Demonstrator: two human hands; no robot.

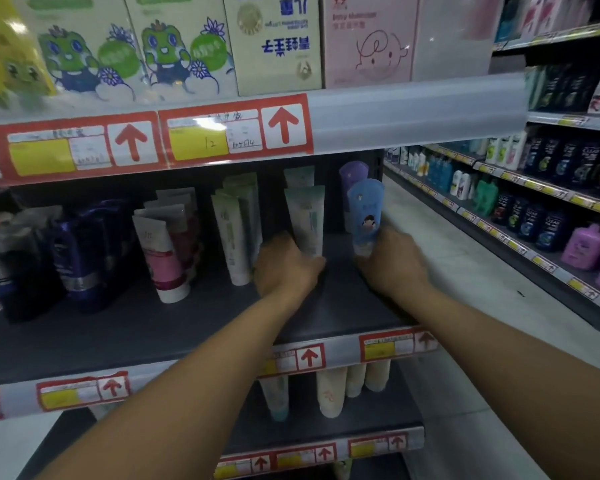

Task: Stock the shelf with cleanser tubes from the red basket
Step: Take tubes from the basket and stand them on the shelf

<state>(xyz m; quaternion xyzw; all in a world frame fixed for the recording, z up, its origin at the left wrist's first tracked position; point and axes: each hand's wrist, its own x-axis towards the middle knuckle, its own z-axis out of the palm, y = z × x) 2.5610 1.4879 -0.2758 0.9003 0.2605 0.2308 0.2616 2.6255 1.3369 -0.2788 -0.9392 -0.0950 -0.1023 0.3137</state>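
Blue plastic, a soft tube (365, 216) with a cartoon face, stands cap-down at the right end of the dark shelf (174, 317), its long axis upright and leaning a little left at the top. My right hand (392, 265) is at its foot, fingers curled round the cap end, so I judge it gripped. A purple tube (352, 174) stands just behind it.

My left hand (286, 268) rests beside the base of a pale green tube (307, 220), which also stands upright, cap down, with another of its kind behind. The fingers are bent against that tube's lower end; whether they clamp it or only steady it, I cannot tell.

The blue tube lies straight ahead of the right hand and to the right of the green one, the two tubes apart with bare shelf between. The right hand is plainly the nearer to it. Both forearms reach forward and up over the shelf's front edge, roughly parallel, palms turned inward.

Judgement: the placing step is in hand. The next move turns on keeping the blue tube vertical as the grip loosens. The red basket is out of view.
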